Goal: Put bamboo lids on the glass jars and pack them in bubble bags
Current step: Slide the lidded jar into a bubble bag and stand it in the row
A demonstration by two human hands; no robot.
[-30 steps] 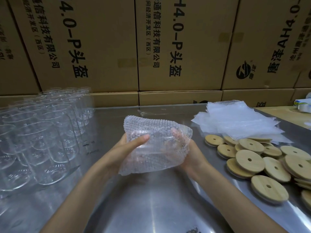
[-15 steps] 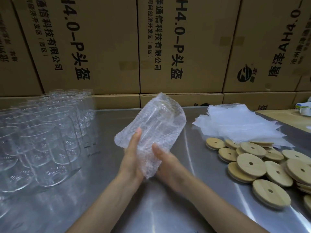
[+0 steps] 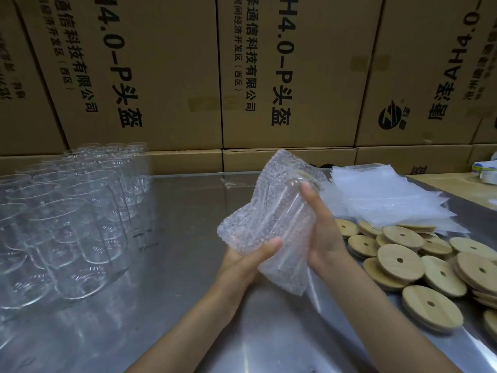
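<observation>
Left to right: unlidded glass jars point(image 3: 67, 227) massed on the steel tabletop point(image 3: 188, 305); left hand point(image 3: 242, 262) cupping the base of the bagged jar point(image 3: 277, 211), thumb curled over the wrap; right hand point(image 3: 322, 227) flat along its side; bamboo lids point(image 3: 398, 257), bubble bags point(image 3: 390, 197). Support the base while smoothing, lest it slip
</observation>
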